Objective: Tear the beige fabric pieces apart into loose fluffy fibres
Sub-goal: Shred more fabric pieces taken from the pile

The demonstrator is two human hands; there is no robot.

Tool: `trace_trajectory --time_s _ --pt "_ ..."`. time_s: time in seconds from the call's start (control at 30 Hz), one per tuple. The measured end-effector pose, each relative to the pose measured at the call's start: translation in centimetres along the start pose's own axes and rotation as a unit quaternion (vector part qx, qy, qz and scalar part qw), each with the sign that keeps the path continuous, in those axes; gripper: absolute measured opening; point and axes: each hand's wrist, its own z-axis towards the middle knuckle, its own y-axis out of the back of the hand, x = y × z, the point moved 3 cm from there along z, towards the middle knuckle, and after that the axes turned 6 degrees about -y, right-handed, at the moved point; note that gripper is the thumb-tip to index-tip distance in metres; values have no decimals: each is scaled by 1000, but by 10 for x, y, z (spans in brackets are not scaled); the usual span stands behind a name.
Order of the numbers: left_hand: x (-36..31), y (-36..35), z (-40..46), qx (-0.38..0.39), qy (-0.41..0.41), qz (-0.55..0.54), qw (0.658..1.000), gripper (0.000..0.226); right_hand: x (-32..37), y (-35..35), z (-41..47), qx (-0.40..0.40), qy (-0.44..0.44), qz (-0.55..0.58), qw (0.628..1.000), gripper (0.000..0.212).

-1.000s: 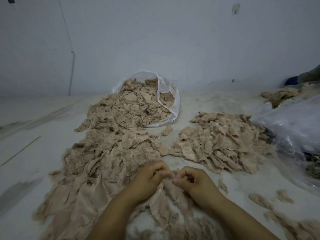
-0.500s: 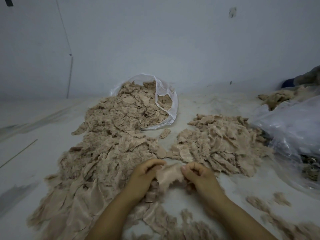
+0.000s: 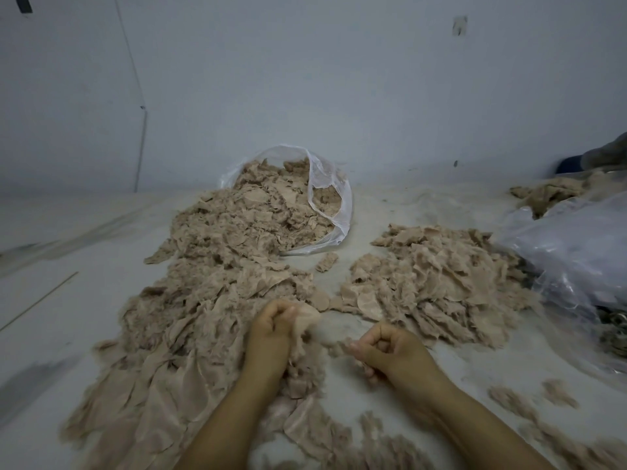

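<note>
Fabric in the left hand was a thin beige piece, pinched at its top edge by curled fingers and hanging limp toward the floor; the right hand was curled too, just apart from the left, gripping what looked like a small tuft of fibre, though blur made that uncertain. Such stuff would probably weigh almost nothing and give no stiffness — soft, clingy, quick to fray — so the best hold seemed a tight pinch close on either side of one edge, pulled outward; a loose grip would likely just stretch it. Untorn pieces lay in a long heap on the left, running back into an open clear bag by the wall; a second heap lay to the right, touching a crumpled plastic sheet — and loose tufts were scattered near the right forearm. Bare floor between the two heaps, directly ahead of the hands, offered the most open room for pulling apart; sideways the heaps crowded close.
</note>
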Motion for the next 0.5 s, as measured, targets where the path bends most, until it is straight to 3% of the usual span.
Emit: trace_trajectory --time_s 0.07,0.13,0.2,0.27,0.37,0.4,0.43,0.5 --pt "-1 0 -1 37 -6 -3 999 22 1 -3 -4 36 -30 -44 998 31" --pt "-4 -11 -10 148 -30 13 988 24 0 -6 -4 9 -25 -84 996 43" --pt "-6 -23 -18 209 -46 38 976 28 1 -10 -3 -12 21 -69 997 33" --pt "-4 -21 -14 158 -31 37 986 28 4 -9 -3 -30 63 -32 997 21" --pt "1 1 -2 -4 25 -10 1000 32 6 2 -2 -80 71 26 994 22" --pt "1 4 -1 -15 29 -28 999 37 7 3 -2 -91 71 37 993 22" --pt "0 3 -1 8 30 -36 999 41 7 3 -3 -97 72 47 992 20" --pt "-2 -10 -9 124 57 -28 990 44 7 -1 -3 -97 78 72 990 14"
